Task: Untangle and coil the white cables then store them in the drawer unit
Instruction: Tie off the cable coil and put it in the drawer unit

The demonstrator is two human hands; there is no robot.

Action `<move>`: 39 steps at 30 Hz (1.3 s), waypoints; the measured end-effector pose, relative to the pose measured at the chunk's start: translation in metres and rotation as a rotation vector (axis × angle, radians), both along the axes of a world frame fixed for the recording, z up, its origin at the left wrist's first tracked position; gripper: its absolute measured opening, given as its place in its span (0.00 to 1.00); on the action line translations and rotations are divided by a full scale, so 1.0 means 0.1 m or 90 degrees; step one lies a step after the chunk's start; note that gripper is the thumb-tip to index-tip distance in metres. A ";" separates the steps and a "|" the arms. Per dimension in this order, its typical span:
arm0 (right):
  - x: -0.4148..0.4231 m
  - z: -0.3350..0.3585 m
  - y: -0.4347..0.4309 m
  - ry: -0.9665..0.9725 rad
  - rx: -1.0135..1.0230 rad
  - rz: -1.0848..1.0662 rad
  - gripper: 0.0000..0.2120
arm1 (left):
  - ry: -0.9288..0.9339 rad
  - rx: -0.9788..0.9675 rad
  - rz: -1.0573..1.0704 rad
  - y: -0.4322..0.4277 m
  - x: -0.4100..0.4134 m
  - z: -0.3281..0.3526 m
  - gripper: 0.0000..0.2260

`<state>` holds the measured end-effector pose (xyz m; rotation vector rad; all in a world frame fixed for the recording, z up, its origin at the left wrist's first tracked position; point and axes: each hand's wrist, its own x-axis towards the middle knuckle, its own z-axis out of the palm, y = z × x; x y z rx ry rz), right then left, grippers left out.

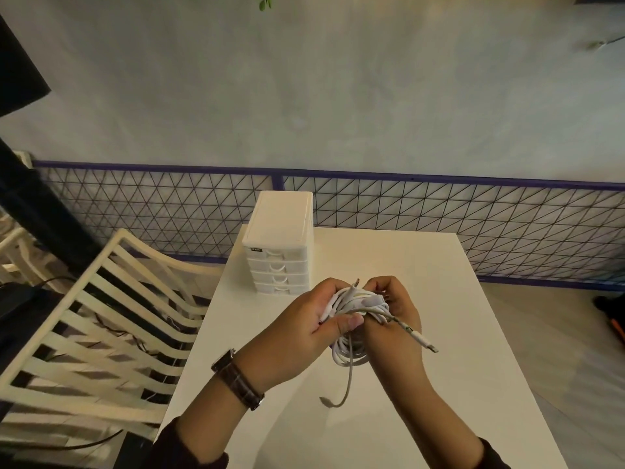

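A tangled bundle of white cables (355, 308) hangs between both hands above the white table (422, 282). My left hand (311, 319) grips the bundle's left side, thumb pressed over the strands. My right hand (395, 306) holds the right side with fingers curled round it. One plug end (427, 343) sticks out to the lower right, and a loose grey-white tail (343, 390) dangles down toward the tabletop. The small white drawer unit (280, 245) stands at the table's far left corner, all its drawers closed.
A cream slatted chair (101, 326) stands close to the table's left edge, with dark cords on the floor beneath it. A wire mesh fence with a purple rail (439, 204) runs behind the table. A dark object (612, 309) lies on the floor at right.
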<state>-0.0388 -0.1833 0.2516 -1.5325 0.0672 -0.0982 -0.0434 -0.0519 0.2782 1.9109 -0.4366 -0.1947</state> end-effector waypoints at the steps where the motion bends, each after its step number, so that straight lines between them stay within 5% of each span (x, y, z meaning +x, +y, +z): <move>1: 0.00 -0.01 0.01 -0.003 0.016 -0.015 0.14 | -0.004 0.000 -0.001 -0.01 0.00 0.01 0.09; 5: 0.01 -0.05 0.01 0.036 0.081 -0.012 0.09 | -0.023 0.023 0.002 -0.03 -0.02 0.01 0.08; 13: 0.07 -0.11 -0.25 0.001 0.067 0.259 0.15 | -0.051 0.047 -0.002 0.03 -0.03 -0.10 0.10; 17: 0.18 -0.03 -0.47 0.134 0.312 0.437 0.31 | -0.044 0.027 0.013 0.11 0.00 -0.09 0.08; 20: 0.27 0.05 -0.56 0.204 0.419 0.500 0.34 | -0.037 0.038 -0.025 0.10 -0.01 -0.07 0.08; 25: 0.46 0.18 -0.43 0.223 0.337 0.457 0.25 | -0.070 0.198 -0.031 0.06 -0.03 -0.14 0.06; 30: 0.58 0.22 -0.20 0.202 0.220 0.378 0.13 | 0.004 0.226 0.005 -0.05 -0.05 -0.24 0.10; 34: 0.64 0.21 -0.04 0.223 0.218 0.315 0.19 | 0.059 0.243 0.067 -0.07 0.05 -0.33 0.19; 39: 0.70 0.15 -0.01 0.291 0.271 0.273 0.31 | -0.061 0.519 0.183 -0.18 0.04 -0.45 0.19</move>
